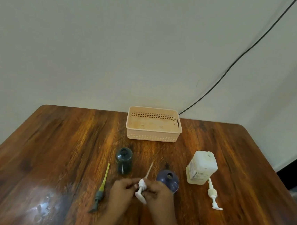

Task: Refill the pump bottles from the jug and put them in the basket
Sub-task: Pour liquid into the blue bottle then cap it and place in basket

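Where the left hand (122, 189) and the right hand (158, 195) meet, their fingers close around a white pump head (141, 188), hiding its collar. The wooden table (49, 157) stands against a pale wall (96, 43) (a black cable (240, 57) crosses it). The peach basket (153, 124) at the far edge is empty. Nearer stand an open dark green bottle (124, 160), an open blue bottle (168, 180) and, right, the whitish jug (202, 167); their contents are unclear. A green pump (100, 189) and another white pump (213, 195) lie loose.
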